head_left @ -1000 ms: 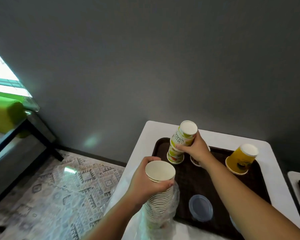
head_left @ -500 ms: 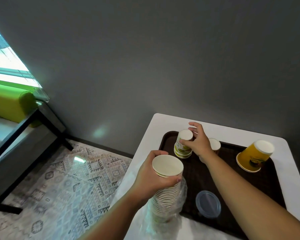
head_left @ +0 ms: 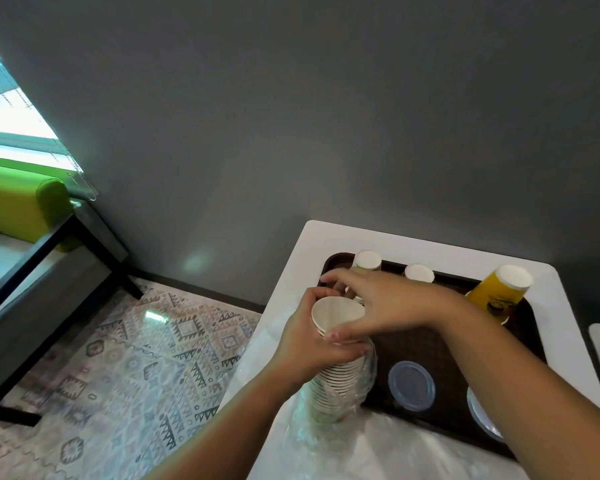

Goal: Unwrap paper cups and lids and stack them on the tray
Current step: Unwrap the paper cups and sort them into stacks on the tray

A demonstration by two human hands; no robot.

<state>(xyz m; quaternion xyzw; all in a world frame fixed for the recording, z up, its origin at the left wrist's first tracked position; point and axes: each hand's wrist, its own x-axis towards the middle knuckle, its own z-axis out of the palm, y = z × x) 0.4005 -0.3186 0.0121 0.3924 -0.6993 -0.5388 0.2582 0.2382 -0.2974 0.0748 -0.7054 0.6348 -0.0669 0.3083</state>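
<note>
The tall stack of nested paper cups (head_left: pixel 336 372) stands at the near left corner of the dark tray (head_left: pixel 426 344), mouths up, its lower part still inside a crumpled clear plastic wrapper (head_left: pixel 329 417) that spills onto the white desk (head_left: pixel 291 271). The left hand (head_left: pixel 305 341) is wrapped around the upper part of the stack, fingers curled on its side. The right hand (head_left: pixel 378 306) reaches across the stack's top, thumb pressed to the near rim of the uppermost cup and fingers curved over the far rim, pinching it.

On the tray beyond the stack, a short pile of green-printed cups (head_left: pixel 367 263) stands upside down at the far left corner, partly hidden by the right hand. A single upturned cup (head_left: pixel 419 273) sits just right of it. An upturned yellow cup (head_left: pixel 499 292) stands at the far right. A clear plastic lid (head_left: pixel 411 385) lies flat on the tray just right of the stack, and a second lid (head_left: pixel 478 410) shows partly under the right forearm.
</note>
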